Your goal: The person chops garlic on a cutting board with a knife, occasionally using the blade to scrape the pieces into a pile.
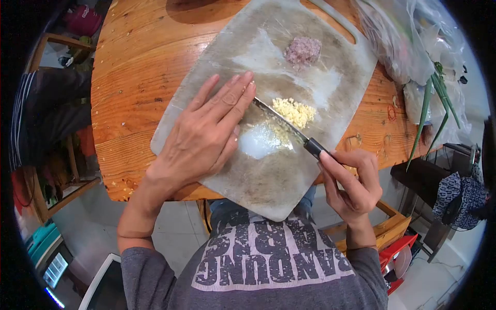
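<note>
My right hand [351, 183] grips the black handle of a knife [281, 121], whose blade points up and left over the cutting board [258, 181]. Fingertips of my left hand [209, 124] are at the blade's tip end; that hand lies palm down with its fingers stretched out. Finely chopped pale yellow pieces [293, 112] are heaped just beyond the blade, and a few more lie on its near side. Farther up the board is a small mound of minced pinkish-purple pieces [303, 51].
The board rests on a wooden table [129, 103]. Plastic bags [408, 46] and green stalks [442, 93] are at the right. A red rubber band [392, 113] lies near them. Stools stand beyond the table edges.
</note>
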Demonstrator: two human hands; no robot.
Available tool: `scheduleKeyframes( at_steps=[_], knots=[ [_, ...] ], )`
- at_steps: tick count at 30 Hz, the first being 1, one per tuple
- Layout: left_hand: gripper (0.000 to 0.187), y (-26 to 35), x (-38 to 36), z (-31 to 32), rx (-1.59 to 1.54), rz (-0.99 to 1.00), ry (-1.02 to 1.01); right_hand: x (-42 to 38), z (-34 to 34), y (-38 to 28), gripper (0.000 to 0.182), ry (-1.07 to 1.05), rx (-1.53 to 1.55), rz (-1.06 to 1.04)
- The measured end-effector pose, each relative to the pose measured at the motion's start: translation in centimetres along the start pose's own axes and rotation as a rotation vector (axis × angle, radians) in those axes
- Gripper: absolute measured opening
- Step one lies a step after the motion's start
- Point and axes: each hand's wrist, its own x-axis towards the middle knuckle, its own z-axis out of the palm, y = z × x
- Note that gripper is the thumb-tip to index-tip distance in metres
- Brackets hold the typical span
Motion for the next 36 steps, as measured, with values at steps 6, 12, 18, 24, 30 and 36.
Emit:
scheduleKeyframes(
  at_steps=[6, 12, 18, 24, 30, 36],
  knots=[
    [0.069, 0.1, -0.2, 0.0, -0.008, -0.006, -0.034, 0.8, -1.0, -0.9, 0.043, 0.049, -0.051, 0.039],
    [0.068, -0.4, 0.0, 0.0, -0.067, -0.014, 0.001, 2.2, -2.0, -0.3, 0.04, -0.01, -0.036, 0.033],
    [0.067, -0.3, 0.0, -0.1, -0.012, -0.018, -0.006, 1.2, -0.4, 1.1, 0.042, 0.028, -0.044, -0.029],
    [0.063, -0.2, 0.2, -0.8, 0.089, -0.015, -0.008, 0.8, 0.1, 0.9, 0.048, 0.006, -0.046, -0.034],
    [0.063, 0.1, -0.2, -0.8, 0.007, -0.017, -0.009, 0.3, -1.1, -0.7, 0.045, -0.056, -0.093, -0.082],
    [0.064, -0.1, -0.3, -0.6, -0.021, -0.004, 0.006, 1.3, -1.1, -0.3, 0.049, -0.014, -0.111, -0.068]
  ],
)
